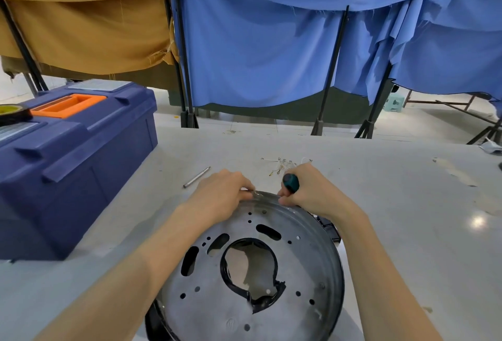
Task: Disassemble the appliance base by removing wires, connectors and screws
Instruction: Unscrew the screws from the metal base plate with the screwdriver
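The appliance base, a round grey metal plate with several holes and slots and a torn black-edged opening in its middle, lies on the table in front of me. My left hand rests on its far rim and pinches a small metal piece there. My right hand grips a screwdriver with a dark green handle at the same far rim, its tip hidden by my fingers. A black part shows under the plate's right edge.
A blue toolbox with an orange handle stands at the left, a roll of tape on its lid. A metal bit lies beyond my left hand. Loose wires and small connectors lie past my right hand. Blue and tan cloths hang behind the table.
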### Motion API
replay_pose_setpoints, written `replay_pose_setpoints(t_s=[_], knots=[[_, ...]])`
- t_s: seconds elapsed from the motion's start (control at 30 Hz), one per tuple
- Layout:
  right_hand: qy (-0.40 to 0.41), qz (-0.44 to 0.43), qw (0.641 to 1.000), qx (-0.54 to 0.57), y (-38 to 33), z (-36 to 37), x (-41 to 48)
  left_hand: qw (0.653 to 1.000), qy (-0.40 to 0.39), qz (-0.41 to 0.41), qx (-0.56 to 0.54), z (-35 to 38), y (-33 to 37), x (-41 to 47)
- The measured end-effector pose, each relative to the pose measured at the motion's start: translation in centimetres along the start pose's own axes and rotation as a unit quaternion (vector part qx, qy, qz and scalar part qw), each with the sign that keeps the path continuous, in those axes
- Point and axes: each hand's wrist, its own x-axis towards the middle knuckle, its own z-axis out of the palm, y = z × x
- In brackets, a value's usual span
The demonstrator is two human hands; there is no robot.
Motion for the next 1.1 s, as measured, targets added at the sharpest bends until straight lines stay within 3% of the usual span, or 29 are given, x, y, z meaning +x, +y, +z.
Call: replay_pose_setpoints(t_s=[0.1, 0.17, 0.3, 0.37, 0.43, 0.67, 1.1], knots=[[0.02, -0.003, 1.0, 0.023, -0.2, -0.9, -0.3, 0.999, 0.022, -0.005, 0.029, 0.2, -0.5, 0.2], [0.106, -0.031, 0.992, 0.057, -0.6, -1.8, -0.7, 0.999, 0.011, -0.016, 0.043, 0.0, -0.7, 0.3], [0.314, -0.134, 0.916, 0.209, -1.9, -2.6, -1.1, 0.998, -0.004, -0.03, 0.055, -0.3, -1.0, 0.6], [0.344, -0.141, 0.874, 0.313, -2.5, -2.6, -1.0, 0.999, -0.005, -0.016, 0.037, -0.1, -1.0, 0.5], [0.33, -0.119, 0.857, 0.377, -2.6, -2.3, -0.9, 1.0, -0.009, 0.003, -0.01, 0.4, -1.0, 0.1], [0.301, -0.017, 0.898, 0.319, -1.5, 0.4, 0.1, 0.999, 0.011, 0.006, -0.041, 1.5, -1.2, -0.1], [0.279, -0.014, 0.926, 0.255, -1.0, 1.5, 0.6, 0.997, 0.05, 0.009, -0.05, 1.7, -1.1, -0.5]])
